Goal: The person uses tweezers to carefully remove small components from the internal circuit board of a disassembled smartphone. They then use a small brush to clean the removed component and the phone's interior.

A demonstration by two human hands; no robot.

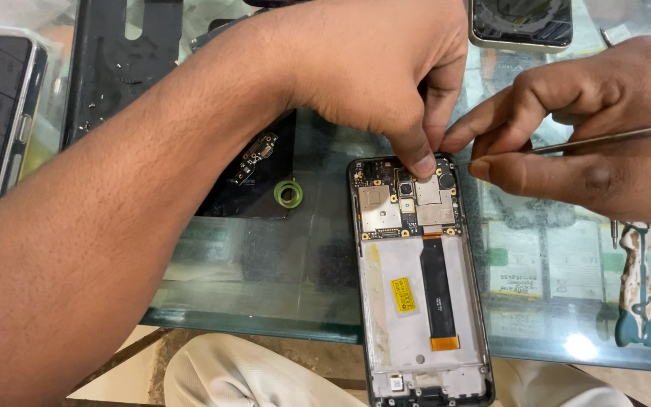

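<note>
Left hand (374, 71) presses fingertips, pinched together, onto top edge of opened black smartphone w/ exposed circuit board (418, 279), lying just below on glass worktop (265, 264); right hand (582, 128), beside it, grips thin metal probe (604, 140).

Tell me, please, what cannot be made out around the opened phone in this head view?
- What the left hand presses on the opened phone: hidden under its fingertips.
- The metal tool tip: hidden behind the fingers of the right hand.
- The phone's bottom end: cut off by the lower edge.
- The small loose board on the dark mat: too small for detail.
</note>
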